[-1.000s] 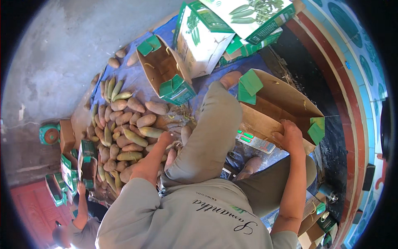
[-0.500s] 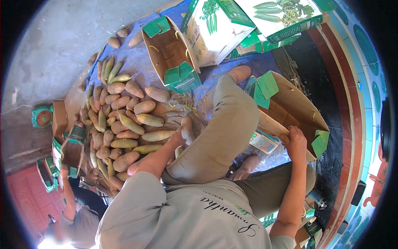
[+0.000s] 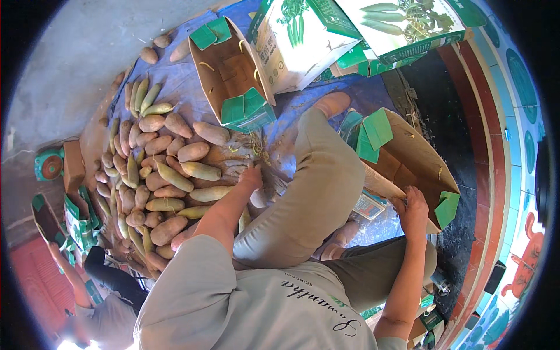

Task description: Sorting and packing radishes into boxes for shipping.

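Observation:
My right hand (image 3: 413, 210) is closed on the near rim of an open cardboard box (image 3: 402, 170) with green flaps, its fingers hooked over the edge. That box sits tilted by a scale (image 3: 368, 205), which is partly hidden under it. My left hand (image 3: 251, 177) reaches down to the ground at the right side of a big pile of thick brown roots (image 3: 193, 152) and long green radishes (image 3: 201, 170). A greyish root (image 3: 258, 198) lies just under its wrist. The left fingers are mostly hidden, so what they hold cannot be made out.
Another open box (image 3: 228, 76) stands ahead, beside white and green printed cartons (image 3: 303, 41). A blue tarp (image 3: 178, 81) lies under the pile. At the lower left a co-worker's arm (image 3: 69, 274) reaches toward an upright box (image 3: 46, 219). A tiled ledge (image 3: 487, 146) runs along the right.
My left hand has moved from the root by my knee to the ground just beyond it. My right hand keeps its hold on the box. The co-worker's box has shifted left.

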Motion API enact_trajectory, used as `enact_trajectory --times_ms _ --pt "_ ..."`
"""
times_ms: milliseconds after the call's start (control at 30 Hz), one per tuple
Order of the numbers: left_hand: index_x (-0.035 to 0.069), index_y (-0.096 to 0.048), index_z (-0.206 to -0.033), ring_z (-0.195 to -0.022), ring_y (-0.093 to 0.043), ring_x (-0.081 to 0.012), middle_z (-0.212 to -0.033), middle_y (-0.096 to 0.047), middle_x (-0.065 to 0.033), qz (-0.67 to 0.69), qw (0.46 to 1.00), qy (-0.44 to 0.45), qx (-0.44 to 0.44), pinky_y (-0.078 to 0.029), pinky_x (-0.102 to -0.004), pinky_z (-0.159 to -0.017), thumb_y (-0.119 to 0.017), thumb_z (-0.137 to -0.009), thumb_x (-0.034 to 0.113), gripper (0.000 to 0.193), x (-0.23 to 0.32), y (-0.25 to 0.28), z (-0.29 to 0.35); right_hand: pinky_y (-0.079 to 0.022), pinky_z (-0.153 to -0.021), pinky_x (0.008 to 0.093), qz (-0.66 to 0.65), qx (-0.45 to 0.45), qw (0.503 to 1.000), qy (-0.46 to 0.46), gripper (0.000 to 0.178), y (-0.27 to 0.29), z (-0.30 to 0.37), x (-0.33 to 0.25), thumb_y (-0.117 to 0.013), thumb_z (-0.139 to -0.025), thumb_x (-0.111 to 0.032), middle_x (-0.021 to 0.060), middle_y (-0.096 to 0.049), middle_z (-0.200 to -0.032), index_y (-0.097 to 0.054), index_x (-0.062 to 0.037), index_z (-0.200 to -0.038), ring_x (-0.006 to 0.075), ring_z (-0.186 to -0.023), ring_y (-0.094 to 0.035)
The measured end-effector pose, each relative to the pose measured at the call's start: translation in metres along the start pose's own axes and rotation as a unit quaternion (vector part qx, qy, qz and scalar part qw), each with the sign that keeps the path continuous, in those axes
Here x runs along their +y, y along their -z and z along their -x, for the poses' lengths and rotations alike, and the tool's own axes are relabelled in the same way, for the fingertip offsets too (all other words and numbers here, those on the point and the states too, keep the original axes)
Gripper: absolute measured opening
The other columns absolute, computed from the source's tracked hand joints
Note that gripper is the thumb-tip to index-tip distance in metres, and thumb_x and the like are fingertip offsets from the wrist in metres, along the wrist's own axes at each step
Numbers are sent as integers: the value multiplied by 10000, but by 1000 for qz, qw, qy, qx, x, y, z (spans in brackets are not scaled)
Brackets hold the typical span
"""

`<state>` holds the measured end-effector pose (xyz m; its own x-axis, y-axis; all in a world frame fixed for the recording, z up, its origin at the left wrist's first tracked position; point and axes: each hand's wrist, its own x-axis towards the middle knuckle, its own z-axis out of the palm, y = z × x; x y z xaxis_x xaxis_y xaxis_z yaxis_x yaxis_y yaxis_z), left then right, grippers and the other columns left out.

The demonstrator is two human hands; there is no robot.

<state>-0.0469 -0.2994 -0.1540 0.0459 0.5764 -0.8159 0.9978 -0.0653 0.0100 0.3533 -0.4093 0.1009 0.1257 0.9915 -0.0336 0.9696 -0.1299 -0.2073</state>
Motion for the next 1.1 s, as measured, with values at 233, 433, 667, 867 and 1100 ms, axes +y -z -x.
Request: enact_trajectory --times_ms 233,433,667,867,1100 --pt "116 -502 -1182 -1129 -491 -304 -1282 -402 -154 -63 996 56 11 -457 -371 -887 -749 -624 353 654 4 38 32 -446 -710 401 -8 -4 1000 -12 301 3 -3 -2 -681 -662 -115 157 -560 -850 -559 13 -906 331 -824 -542" --pt "67 -552 -1130 -1114 -516 -292 -1174 -550 -144 -64 995 -22 -71 -442 -415 -900 -776 -529 454 750 -17 13 30 -451 -728 404 -6 24 1000 16 345 -4 0 6 -688 -657 -131 162 -570 -882 -560 17 -941 331 -845 -545" --pt "42 -573 -1073 -1030 -563 -313 -1066 -595 -182 -64 991 -99 -64 -456 -416 -851 -721 -603 415 618 -22 11 40 -454 -743 402 -5 3 1000 -9 377 -8 5 11 -700 -644 -151 163 -575 -918 -562 15 -954 330 -873 -547" --pt "33 -610 -1006 -1002 -578 -325 -1026 -607 -198 4 996 -83 12 -465 -419 -830 -691 -637 361 501 -18 44 85 -452 -730 411 -20 -9 1000 -6 338 -4 8 8 -696 -638 -153 151 -570 -866 -560 -3 -909 329 -843 -548" --pt "33 -543 -1029 -867 -589 -370 -926 -612 -214 202 891 -130 385 -461 -407 -754 -643 -727 327 434 -3 159 179 -465 -726 398 -32 16 999 12 277 -8 10 9 -681 -623 -142 130 -575 -829 -573 -28 -852 303 -841 -560"
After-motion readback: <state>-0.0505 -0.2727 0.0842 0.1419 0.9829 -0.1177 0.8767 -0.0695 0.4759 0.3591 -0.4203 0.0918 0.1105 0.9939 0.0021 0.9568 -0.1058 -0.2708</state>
